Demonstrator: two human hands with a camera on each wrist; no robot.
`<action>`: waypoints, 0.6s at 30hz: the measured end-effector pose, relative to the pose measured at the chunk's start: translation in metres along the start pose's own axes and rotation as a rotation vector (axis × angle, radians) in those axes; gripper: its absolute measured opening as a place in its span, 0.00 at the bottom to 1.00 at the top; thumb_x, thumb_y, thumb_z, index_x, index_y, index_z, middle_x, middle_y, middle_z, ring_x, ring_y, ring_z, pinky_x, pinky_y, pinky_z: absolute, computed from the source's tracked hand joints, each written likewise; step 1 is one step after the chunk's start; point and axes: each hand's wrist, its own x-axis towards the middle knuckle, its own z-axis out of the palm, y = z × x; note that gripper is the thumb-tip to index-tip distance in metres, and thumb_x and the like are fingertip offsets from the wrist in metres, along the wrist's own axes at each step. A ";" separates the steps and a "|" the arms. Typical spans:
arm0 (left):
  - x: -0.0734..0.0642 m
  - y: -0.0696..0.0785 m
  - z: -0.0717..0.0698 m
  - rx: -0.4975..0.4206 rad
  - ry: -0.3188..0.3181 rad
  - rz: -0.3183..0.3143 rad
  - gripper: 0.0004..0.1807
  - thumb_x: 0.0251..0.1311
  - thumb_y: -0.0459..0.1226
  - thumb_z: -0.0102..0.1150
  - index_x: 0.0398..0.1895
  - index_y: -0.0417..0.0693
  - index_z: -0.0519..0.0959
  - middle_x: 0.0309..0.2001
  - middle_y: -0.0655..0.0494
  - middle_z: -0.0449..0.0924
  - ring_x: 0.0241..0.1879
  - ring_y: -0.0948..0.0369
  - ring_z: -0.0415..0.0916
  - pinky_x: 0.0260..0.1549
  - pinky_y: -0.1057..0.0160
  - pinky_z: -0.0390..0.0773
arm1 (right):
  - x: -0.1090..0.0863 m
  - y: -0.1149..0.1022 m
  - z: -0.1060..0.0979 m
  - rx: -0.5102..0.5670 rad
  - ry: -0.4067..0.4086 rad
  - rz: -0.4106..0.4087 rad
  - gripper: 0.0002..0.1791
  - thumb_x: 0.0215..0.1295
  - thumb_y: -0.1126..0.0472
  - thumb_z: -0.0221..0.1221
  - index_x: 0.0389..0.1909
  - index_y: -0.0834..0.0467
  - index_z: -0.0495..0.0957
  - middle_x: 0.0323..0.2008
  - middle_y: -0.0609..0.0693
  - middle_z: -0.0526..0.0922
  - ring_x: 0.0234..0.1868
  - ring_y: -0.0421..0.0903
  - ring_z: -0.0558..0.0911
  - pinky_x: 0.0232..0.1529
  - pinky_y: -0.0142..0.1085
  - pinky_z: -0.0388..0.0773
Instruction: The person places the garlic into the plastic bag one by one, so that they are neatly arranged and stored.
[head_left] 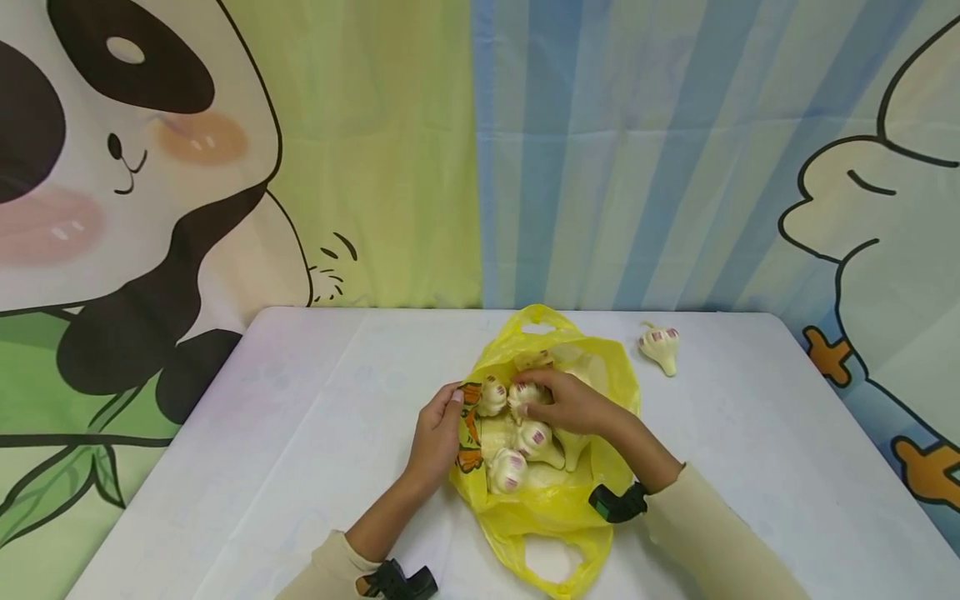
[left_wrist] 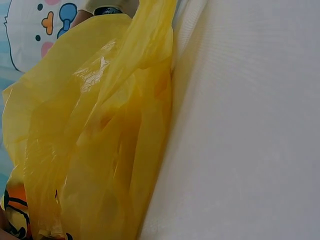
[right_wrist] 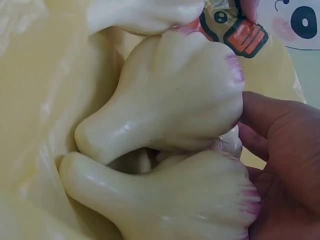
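Observation:
An open yellow plastic bag (head_left: 540,504) lies on the table with several garlic bulbs (head_left: 507,471) inside, white with purple marks. My left hand (head_left: 435,437) pinches the bag's left rim, beside its orange print. Reaching into the bag, my right hand (head_left: 568,402) has thumb and fingers around a garlic bulb (head_left: 523,397) near the far side. In the right wrist view, big pale bulbs (right_wrist: 175,95) fill the foreground, and the right hand (right_wrist: 290,155) is partly hidden behind them. The left wrist view is mostly the outside of the bag (left_wrist: 95,140).
One more garlic bulb (head_left: 660,347) lies outside the bag, at the back right of the white table (head_left: 300,467). Behind the table hangs a curtain (head_left: 375,150) with cartoon animals. The bag's two handle loops spread toward the front and back.

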 end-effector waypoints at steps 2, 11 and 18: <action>-0.001 0.001 0.000 0.001 -0.001 -0.004 0.20 0.78 0.44 0.37 0.57 0.42 0.76 0.51 0.49 0.79 0.53 0.55 0.75 0.54 0.56 0.73 | 0.001 -0.001 0.001 -0.001 -0.005 -0.003 0.21 0.70 0.59 0.59 0.61 0.61 0.74 0.54 0.54 0.77 0.38 0.44 0.75 0.42 0.41 0.74; -0.001 0.001 0.000 -0.010 -0.005 -0.009 0.20 0.78 0.42 0.36 0.59 0.41 0.74 0.53 0.48 0.78 0.55 0.56 0.73 0.56 0.54 0.71 | -0.001 -0.002 0.004 -0.001 0.019 0.009 0.22 0.70 0.60 0.59 0.62 0.61 0.73 0.58 0.56 0.75 0.46 0.47 0.76 0.47 0.44 0.74; -0.001 0.006 0.000 0.004 -0.010 -0.014 0.20 0.78 0.41 0.36 0.57 0.40 0.75 0.52 0.46 0.78 0.54 0.54 0.74 0.55 0.53 0.72 | -0.003 -0.005 0.005 0.017 0.093 -0.010 0.26 0.66 0.60 0.63 0.64 0.59 0.71 0.64 0.56 0.71 0.66 0.55 0.67 0.61 0.51 0.68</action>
